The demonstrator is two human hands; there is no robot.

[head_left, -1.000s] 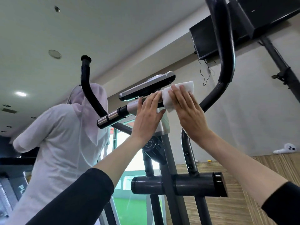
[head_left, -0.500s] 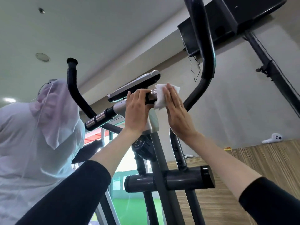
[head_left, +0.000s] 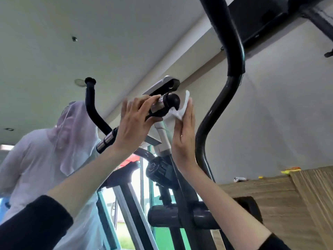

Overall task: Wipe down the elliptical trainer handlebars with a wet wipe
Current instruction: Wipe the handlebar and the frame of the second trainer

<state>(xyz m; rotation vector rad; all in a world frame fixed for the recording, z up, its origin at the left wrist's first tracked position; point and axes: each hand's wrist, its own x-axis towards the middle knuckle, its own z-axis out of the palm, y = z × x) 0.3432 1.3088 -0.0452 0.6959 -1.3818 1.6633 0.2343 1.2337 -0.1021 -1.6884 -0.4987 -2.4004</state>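
Left hand [head_left: 134, 123] curls its fingers around the short grip bar [head_left: 158, 107], right hand [head_left: 183, 139] presses the wet wipe [head_left: 180, 110] flat-fingered beside the bar's end cap, unpinched, so a sideways stroke could drop it.

Both hands crowd the short fixed handlebar [head_left: 163, 105] at the middle of the elliptical trainer. The left hand [head_left: 134, 123] wraps it from the left; the right hand [head_left: 183, 136], flat behind a white wipe [head_left: 180, 110], fills the narrow gap between the bar's black end cap and the tall right swing handle [head_left: 216, 114]. The console [head_left: 162, 86] sits just above. A person in white [head_left: 45, 159] stands close on the left, behind the left swing handle [head_left: 93, 109]. Open space lies right of the tall handle.
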